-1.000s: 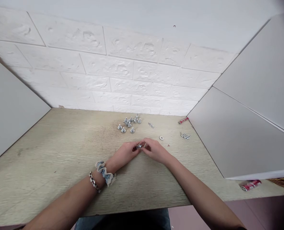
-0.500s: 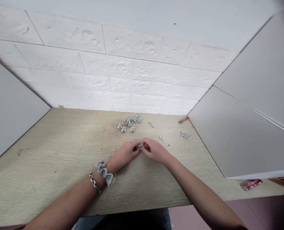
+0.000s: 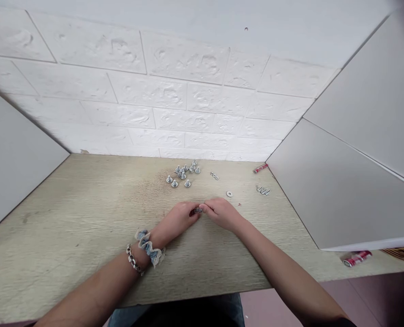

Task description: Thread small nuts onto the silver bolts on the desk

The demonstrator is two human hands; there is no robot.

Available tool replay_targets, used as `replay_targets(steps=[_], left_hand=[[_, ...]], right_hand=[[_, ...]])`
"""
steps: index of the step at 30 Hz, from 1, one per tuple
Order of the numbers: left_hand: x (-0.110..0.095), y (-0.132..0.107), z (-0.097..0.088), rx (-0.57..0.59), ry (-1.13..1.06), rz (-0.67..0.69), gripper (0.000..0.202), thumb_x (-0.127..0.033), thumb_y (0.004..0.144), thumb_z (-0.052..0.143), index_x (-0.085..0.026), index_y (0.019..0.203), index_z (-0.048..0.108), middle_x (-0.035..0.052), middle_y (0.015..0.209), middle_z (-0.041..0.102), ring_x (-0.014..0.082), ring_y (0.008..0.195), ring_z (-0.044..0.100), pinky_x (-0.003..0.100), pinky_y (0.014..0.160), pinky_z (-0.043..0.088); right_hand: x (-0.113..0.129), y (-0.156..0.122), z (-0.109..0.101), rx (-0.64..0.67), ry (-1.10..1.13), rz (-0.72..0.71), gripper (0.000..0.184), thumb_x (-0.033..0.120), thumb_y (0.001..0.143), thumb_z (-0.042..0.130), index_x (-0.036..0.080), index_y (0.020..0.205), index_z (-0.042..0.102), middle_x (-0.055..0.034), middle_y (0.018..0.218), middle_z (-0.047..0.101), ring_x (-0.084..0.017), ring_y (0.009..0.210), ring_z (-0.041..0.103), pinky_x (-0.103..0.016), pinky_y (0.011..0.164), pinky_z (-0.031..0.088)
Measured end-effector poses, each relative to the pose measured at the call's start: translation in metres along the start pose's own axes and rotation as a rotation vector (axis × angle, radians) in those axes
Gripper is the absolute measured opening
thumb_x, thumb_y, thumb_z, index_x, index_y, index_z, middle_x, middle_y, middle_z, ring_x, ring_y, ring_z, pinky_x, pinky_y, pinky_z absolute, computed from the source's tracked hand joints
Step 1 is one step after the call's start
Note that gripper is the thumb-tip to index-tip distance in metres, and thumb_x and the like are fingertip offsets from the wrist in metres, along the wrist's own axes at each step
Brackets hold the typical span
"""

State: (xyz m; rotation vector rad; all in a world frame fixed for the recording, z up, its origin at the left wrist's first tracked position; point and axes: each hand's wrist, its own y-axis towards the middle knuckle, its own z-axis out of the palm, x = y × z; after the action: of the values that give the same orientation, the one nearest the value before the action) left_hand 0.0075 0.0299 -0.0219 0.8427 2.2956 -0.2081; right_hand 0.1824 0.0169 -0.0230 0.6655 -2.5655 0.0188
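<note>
Low over the front middle of the table, my left hand [image 3: 182, 216] is closed around a small silver bolt [image 3: 198, 210], part of which shows between the fingers. My right hand [image 3: 223, 213] pinches the bolt's right end with thumb and fingertips, so the two hands nearly meet. Whether a nut or washer sits under those right fingertips is hidden. Beyond the hands stands a cluster of silver bolts with washers [image 3: 183, 174], most of them upright on their heads. Just past my right hand lies a single flat washer [image 3: 229, 194].
Several small nuts or rings [image 3: 214, 175] lie in a row behind the washer. Several loose bolts [image 3: 263, 190] rest farther right. One red battery [image 3: 260, 168] is at the back right corner, another red battery [image 3: 357, 259] near the front right edge. White panels [image 3: 351, 181] border the table.
My right hand's fingers have closed in and turned over the bolt's end, covering more of it. My left hand keeps its hold. The view has shifted slightly.
</note>
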Motion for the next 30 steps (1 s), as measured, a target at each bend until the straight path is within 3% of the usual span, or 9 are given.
replay_targets(steps=[3,14,19,24,28,30], left_hand=[[0.001,0.0,0.001,0.005,0.003,-0.006,0.022,-0.026,0.083,0.042,-0.018,0.085,0.063,0.0036,0.083,0.066,0.0163,0.075,0.057,0.026,0.069,0.041],[0.0,0.001,-0.003,0.005,-0.055,0.001,0.021,-0.023,0.082,0.046,-0.02,0.093,0.063,0.0017,0.09,0.067,0.0157,0.079,0.059,0.025,0.071,0.041],[-0.004,0.0,-0.003,0.012,-0.023,-0.013,0.023,-0.026,0.083,0.045,-0.018,0.095,0.063,0.0028,0.089,0.066,0.0153,0.077,0.058,0.024,0.07,0.041],[-0.007,0.001,-0.001,0.008,0.03,-0.031,0.023,-0.03,0.082,0.046,-0.016,0.09,0.063,0.0017,0.079,0.065,0.0139,0.07,0.055,0.024,0.066,0.04],[-0.008,0.003,-0.001,-0.004,0.026,-0.04,0.02,-0.027,0.081,0.048,-0.016,0.089,0.062,0.0002,0.078,0.063,0.0122,0.068,0.054,0.023,0.066,0.039],[-0.009,0.003,-0.002,-0.003,0.02,-0.038,0.019,-0.026,0.081,0.048,-0.016,0.089,0.062,-0.0001,0.079,0.063,0.0115,0.068,0.054,0.022,0.067,0.039]], right_hand=[[0.002,0.0,-0.002,0.008,-0.034,-0.027,0.033,0.033,0.09,0.039,0.018,0.067,0.056,-0.0015,0.065,0.059,-0.013,0.061,0.051,-0.026,0.058,0.03],[0.004,0.0,-0.005,0.031,-0.088,-0.06,0.022,0.029,0.088,0.044,0.017,0.079,0.061,-0.0031,0.074,0.062,-0.015,0.068,0.053,-0.026,0.063,0.034],[0.002,0.0,-0.005,0.062,-0.083,-0.081,0.027,0.031,0.09,0.039,0.017,0.083,0.061,-0.0045,0.079,0.064,-0.016,0.073,0.055,-0.026,0.065,0.035],[0.0,-0.002,-0.006,0.053,-0.108,-0.028,0.035,0.036,0.091,0.036,0.016,0.073,0.058,-0.0046,0.072,0.061,-0.016,0.068,0.053,-0.026,0.06,0.032],[0.002,-0.007,-0.027,-0.149,-0.091,0.036,0.042,0.037,0.092,0.033,0.015,0.063,0.053,-0.0018,0.059,0.053,-0.013,0.06,0.051,-0.027,0.057,0.033],[0.005,-0.014,-0.05,-0.352,0.056,0.063,0.038,0.034,0.094,0.027,0.015,0.077,0.055,0.0005,0.061,0.052,-0.011,0.061,0.051,-0.026,0.06,0.037]])
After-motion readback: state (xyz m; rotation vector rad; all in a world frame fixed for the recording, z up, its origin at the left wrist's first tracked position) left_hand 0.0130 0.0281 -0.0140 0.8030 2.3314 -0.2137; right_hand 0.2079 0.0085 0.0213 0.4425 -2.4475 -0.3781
